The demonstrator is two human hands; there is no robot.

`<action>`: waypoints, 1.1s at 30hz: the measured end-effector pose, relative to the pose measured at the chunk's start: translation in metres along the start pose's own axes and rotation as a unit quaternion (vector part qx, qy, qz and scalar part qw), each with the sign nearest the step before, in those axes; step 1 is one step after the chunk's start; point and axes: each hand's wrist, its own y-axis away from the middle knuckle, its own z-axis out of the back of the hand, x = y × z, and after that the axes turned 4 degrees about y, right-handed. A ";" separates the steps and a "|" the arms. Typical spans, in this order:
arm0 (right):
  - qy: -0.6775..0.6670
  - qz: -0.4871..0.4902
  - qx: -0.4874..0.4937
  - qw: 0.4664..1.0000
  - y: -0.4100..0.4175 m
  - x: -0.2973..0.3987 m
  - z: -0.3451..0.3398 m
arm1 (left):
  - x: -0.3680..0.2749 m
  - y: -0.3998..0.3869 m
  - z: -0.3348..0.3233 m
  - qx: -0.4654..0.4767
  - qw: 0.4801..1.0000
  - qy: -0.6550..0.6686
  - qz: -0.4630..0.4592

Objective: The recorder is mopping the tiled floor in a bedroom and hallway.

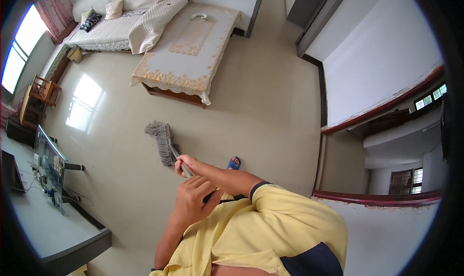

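Observation:
A dust mop with a grey fringed head (165,143) lies on the pale glossy floor ahead and slightly to the left. Its metal handle (187,171) slants back towards my body. My right hand (185,165) is closed around the shaft, nearer to the mop head. Closer to my chest, my left hand (197,196) grips the upper part of the handle, whose dark end shows beside the thumb. Part of one foot in a blue slipper (235,163) shows to the right of the mop.
A table with a lace-edged cloth (181,66) stands ahead, beside a sofa with white quilted covers (105,33). A small bin (75,55) is by the sofa. At left are a wooden chair (45,91) and a glass-topped stand (52,171) with cables. A red-framed opening (377,198) is at right.

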 end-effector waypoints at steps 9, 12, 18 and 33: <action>-0.034 0.094 0.029 0.995 0.118 0.084 0.057 | 0.012 -0.100 -0.042 0.130 0.985 0.097 -0.054; -0.101 0.184 -0.026 0.977 0.169 0.113 0.085 | 0.024 -0.129 -0.066 0.172 0.967 0.175 -0.072; -0.196 0.280 -0.031 0.939 0.237 0.164 0.130 | 0.059 -0.165 -0.117 0.180 0.936 0.297 -0.062; -0.257 0.283 -0.025 0.924 0.269 0.179 -0.046 | 0.057 -0.220 -0.020 -0.029 0.891 0.448 -0.062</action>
